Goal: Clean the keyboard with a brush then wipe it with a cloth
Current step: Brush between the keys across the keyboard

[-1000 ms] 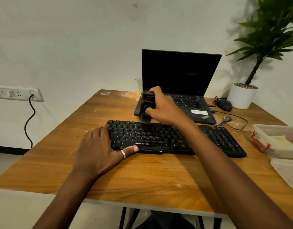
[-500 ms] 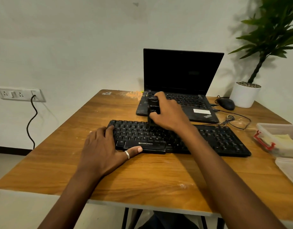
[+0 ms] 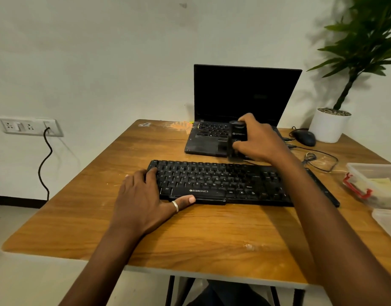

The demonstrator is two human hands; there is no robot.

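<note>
A black keyboard [image 3: 223,182] lies across the middle of the wooden table [image 3: 190,228]. My left hand [image 3: 146,199] rests flat on its left end, thumb along the front edge, a ring on the thumb. My right hand [image 3: 260,140] grips a black brush [image 3: 236,140] upright just behind the keyboard's back edge, in front of the laptop; its bristle end is blurred near the top key row. A yellowish cloth [image 3: 382,184] lies in a plastic box at the right edge.
An open black laptop [image 3: 245,96] stands behind the keyboard. A mouse [image 3: 305,138] with its cable and a white plant pot [image 3: 329,127] sit at the back right. The clear box with a red clasp [image 3: 366,180] and its lid [image 3: 389,221] lie right.
My right hand has carried the brush to the right, from the keyboard's left-centre top rows to behind its back edge near the middle. My left hand has stayed on the left end.
</note>
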